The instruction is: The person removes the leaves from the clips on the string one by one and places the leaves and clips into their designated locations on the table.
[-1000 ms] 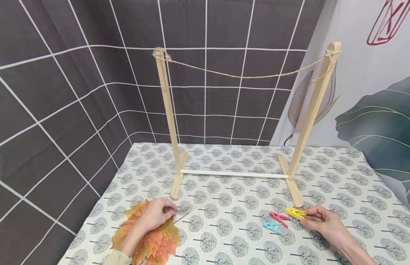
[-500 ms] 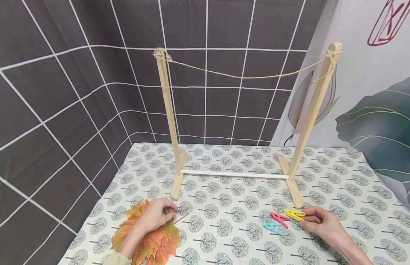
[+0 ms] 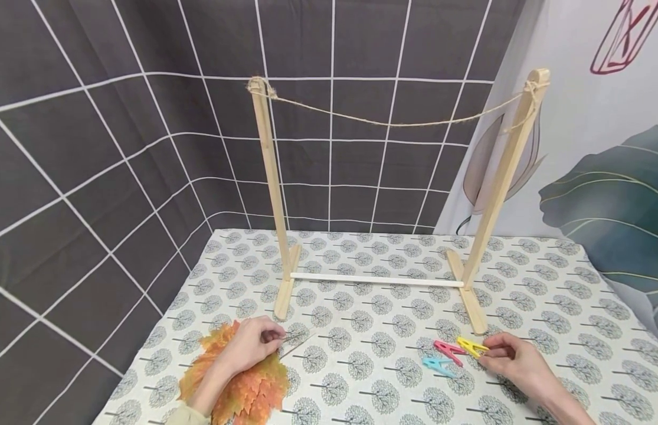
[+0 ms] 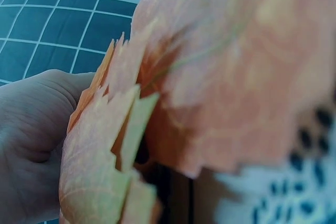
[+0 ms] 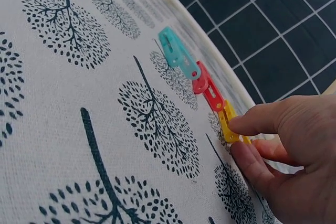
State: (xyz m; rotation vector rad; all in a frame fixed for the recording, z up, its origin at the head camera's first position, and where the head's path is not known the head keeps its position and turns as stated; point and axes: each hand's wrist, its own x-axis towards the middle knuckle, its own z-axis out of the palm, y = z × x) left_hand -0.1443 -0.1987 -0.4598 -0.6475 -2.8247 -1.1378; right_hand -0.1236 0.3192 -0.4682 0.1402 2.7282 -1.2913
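In the head view my left hand (image 3: 252, 342) lies over a bunch of orange and yellow maple leaves (image 3: 259, 392). Its curled fingers pinch the bunch near the stems, and thin stem ends stick out past the fingertips. Up close in the left wrist view, overlapping jagged leaves (image 4: 100, 166) hide most of the fingers. My right hand (image 3: 520, 360) pinches the end of a yellow clothespin (image 3: 471, 346) between thumb and fingers, low at the cloth. Beside it lie a red clothespin (image 3: 449, 352) and a light blue clothespin (image 3: 438, 366), in a slanting row.
Behind the hands stands a wooden frame with a left post (image 3: 270, 171) and a right post (image 3: 501, 183). A sagging twine (image 3: 387, 124) joins their tops, and a white rod (image 3: 376, 279) joins their feet. A tree-print cloth (image 3: 360, 336) covers the table.
My right hand has shifted slightly left and toward me, and the yellow clothespin has turned a little in its fingers. The left hand and the leaves stay where they were.
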